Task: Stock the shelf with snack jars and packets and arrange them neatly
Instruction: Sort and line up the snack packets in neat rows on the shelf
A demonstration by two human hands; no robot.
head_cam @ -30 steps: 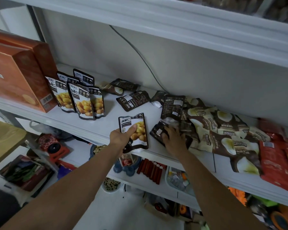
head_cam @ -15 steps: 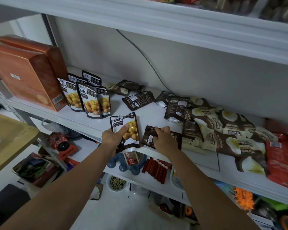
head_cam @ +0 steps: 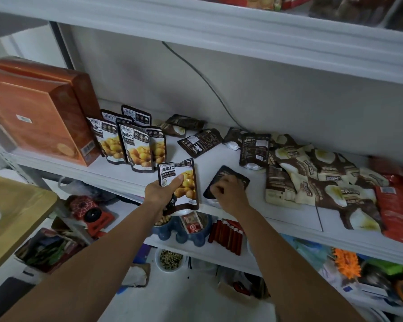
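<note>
The left hand (head_cam: 159,192) holds a nut packet (head_cam: 184,180) upright, maybe ready for the row (head_cam: 135,145). The right hand (head_cam: 229,195) grips a dark packet (head_cam: 226,174)

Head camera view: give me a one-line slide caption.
Left hand holds a chestnut packet upright at the shelf edge; right hand grips a dark packet.

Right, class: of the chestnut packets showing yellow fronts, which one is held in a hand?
The packet at the front of the shelf, gripped by the left hand; the standing packets beside the orange box are unheld.
</note>
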